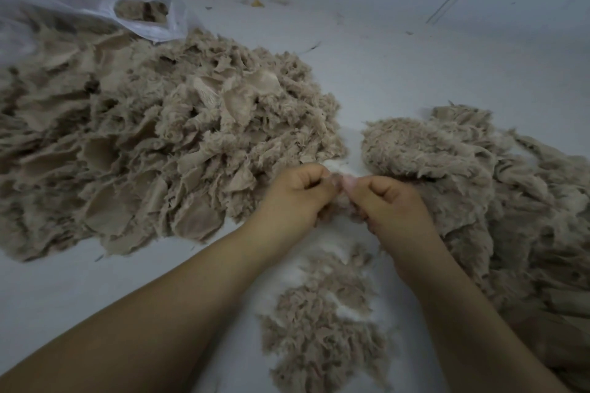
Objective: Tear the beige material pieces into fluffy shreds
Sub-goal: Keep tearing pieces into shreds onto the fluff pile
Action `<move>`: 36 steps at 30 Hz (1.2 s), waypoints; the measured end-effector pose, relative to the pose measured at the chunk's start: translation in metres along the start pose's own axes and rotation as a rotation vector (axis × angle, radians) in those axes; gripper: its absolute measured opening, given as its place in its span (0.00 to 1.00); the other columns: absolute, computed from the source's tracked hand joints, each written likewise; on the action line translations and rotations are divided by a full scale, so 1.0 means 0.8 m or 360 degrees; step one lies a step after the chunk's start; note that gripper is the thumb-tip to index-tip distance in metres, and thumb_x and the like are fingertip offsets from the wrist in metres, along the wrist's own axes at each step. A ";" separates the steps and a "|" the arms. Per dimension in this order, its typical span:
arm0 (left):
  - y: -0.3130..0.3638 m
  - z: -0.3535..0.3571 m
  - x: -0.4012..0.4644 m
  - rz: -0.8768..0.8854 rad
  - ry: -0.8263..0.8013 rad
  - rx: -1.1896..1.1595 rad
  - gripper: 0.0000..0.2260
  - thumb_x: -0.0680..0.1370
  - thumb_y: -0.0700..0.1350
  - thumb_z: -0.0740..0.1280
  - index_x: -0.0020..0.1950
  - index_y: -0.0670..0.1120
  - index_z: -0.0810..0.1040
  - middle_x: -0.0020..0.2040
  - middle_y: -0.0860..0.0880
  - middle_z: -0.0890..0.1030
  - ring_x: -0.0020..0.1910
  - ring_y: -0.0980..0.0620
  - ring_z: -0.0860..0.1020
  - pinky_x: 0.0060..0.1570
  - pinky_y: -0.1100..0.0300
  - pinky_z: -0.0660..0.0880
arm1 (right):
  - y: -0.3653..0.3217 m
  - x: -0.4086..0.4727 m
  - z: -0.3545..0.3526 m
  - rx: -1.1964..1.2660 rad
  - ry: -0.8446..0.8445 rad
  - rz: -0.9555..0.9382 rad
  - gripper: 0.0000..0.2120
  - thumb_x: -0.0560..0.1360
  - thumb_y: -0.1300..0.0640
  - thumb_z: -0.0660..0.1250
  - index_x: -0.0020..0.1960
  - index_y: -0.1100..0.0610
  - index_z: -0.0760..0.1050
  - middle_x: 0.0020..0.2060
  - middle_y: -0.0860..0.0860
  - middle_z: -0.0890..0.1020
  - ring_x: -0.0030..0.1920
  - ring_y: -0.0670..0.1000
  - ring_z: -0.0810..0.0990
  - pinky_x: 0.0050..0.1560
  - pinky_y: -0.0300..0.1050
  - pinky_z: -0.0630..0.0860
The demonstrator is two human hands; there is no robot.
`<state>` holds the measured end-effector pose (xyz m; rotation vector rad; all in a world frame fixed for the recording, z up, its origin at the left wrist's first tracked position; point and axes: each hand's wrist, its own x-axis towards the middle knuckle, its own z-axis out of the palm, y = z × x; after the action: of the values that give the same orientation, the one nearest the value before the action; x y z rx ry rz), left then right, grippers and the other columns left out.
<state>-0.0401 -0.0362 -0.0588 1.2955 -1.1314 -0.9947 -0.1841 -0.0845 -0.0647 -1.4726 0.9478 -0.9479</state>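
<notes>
Beige piece [341,201], fuzzy and small, pinched between left hand [295,198] and right hand [391,204] at centre. Shred pile [322,329] at 6 o'clock. Untorn heap [143,143] at 10; pale floor [415,51] open at 1.

Fuzzy beige cloth pieces [153,143], matt smooth floor [399,73], translucent plastic bag [95,0]

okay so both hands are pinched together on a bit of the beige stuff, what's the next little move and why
Probably pull the two hands apart. The left hand and right hand both pinch one small beige tuft between them, knuckles almost touching, so it looks gripped but not yet torn. Once it splits, letting it drop onto the small shred pile below the wrists seems sensible.
</notes>
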 end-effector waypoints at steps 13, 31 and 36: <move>0.000 0.001 0.006 -0.0203 0.0127 -0.0134 0.12 0.79 0.38 0.66 0.42 0.29 0.74 0.29 0.39 0.74 0.23 0.49 0.70 0.24 0.62 0.68 | 0.009 0.002 -0.005 0.0026 0.0182 0.0076 0.25 0.78 0.53 0.70 0.24 0.56 0.73 0.20 0.48 0.65 0.20 0.45 0.59 0.23 0.34 0.60; 0.008 -0.025 0.001 -0.0137 -0.0494 0.0227 0.09 0.71 0.39 0.76 0.33 0.40 0.80 0.25 0.47 0.73 0.23 0.54 0.68 0.25 0.63 0.66 | 0.008 0.000 -0.002 -0.0196 0.0270 -0.0032 0.22 0.80 0.57 0.69 0.31 0.68 0.73 0.25 0.55 0.69 0.28 0.50 0.63 0.30 0.41 0.63; 0.016 -0.051 -0.004 -0.0130 -0.1172 0.0352 0.05 0.69 0.38 0.77 0.38 0.45 0.83 0.32 0.50 0.80 0.31 0.54 0.75 0.33 0.63 0.73 | 0.003 0.000 -0.007 -0.0097 0.0291 0.0020 0.19 0.80 0.57 0.67 0.32 0.59 0.79 0.18 0.44 0.70 0.21 0.44 0.62 0.26 0.38 0.64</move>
<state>-0.0019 -0.0246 -0.0439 1.1747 -1.7925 -1.5044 -0.1893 -0.0867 -0.0670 -1.4464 1.1260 -1.0663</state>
